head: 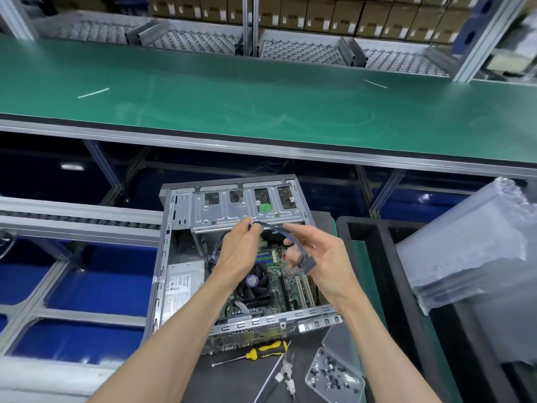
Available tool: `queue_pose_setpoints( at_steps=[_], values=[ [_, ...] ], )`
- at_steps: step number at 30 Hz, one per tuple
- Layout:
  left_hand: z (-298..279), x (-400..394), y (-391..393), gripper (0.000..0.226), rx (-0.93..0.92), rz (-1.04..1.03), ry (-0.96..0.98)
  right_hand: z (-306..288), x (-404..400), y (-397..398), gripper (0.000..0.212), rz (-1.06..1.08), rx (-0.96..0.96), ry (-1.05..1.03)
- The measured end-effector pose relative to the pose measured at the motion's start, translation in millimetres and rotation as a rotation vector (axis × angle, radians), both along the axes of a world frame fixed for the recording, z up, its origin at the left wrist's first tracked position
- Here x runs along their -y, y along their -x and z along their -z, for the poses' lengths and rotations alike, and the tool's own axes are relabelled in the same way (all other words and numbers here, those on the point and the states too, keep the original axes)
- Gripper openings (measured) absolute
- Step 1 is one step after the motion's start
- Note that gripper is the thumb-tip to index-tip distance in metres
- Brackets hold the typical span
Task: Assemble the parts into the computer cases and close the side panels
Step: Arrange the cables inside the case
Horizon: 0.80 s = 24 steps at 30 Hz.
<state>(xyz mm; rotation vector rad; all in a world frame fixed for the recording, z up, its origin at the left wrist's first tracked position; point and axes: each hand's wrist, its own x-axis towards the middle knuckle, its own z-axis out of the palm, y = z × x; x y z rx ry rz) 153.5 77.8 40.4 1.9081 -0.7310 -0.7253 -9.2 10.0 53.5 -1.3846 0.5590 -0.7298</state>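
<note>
The open case [232, 257] lies on its side on the dark worktop [203, 382], side panel off; inside it sit the board [279, 283], the fan [252, 282] and the power supply [181, 283]; above the case both hands hold a blue cable [274, 229]; the left hand [236, 253] pinches one end with curled fingers [252, 228]; the right hand [321, 257] curls its fingers round the other part, the connector [308, 263] hanging by its palm; near the case's front edge lie a screwdriver [258, 352], pliers [287, 370] and a clear screw box [334, 376]; beyond the case runs a green belt [261, 106].
</note>
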Motion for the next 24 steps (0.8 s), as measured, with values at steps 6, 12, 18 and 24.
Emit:
queue_pose_setpoints(
  at_steps=[6, 12, 18, 24],
  values=[
    [11.9, -3.4, 15.0, 0.025, 0.126, 0.161, -0.098, -16.0, 1.6, 0.0, 0.020, 0.062, -0.056, 0.325],
    [25.5, -9.2, 22.8, 0.012, 0.136, 0.310, -0.060, -12.8, 6.2, -8.2, 0.056, 0.174, -0.158, 0.320],
    [35.1, -16.2, 24.3, 0.004, 0.207, 0.515, -0.087, -13.6, 12.8, -19.0, 0.077, 0.329, -0.217, 0.202],
    [40.6, -18.4, 16.7, 0.016, 0.265, 0.555, -0.154, -11.7, 13.3, -25.1, 0.079, 0.391, -0.286, 0.180]
  ],
)
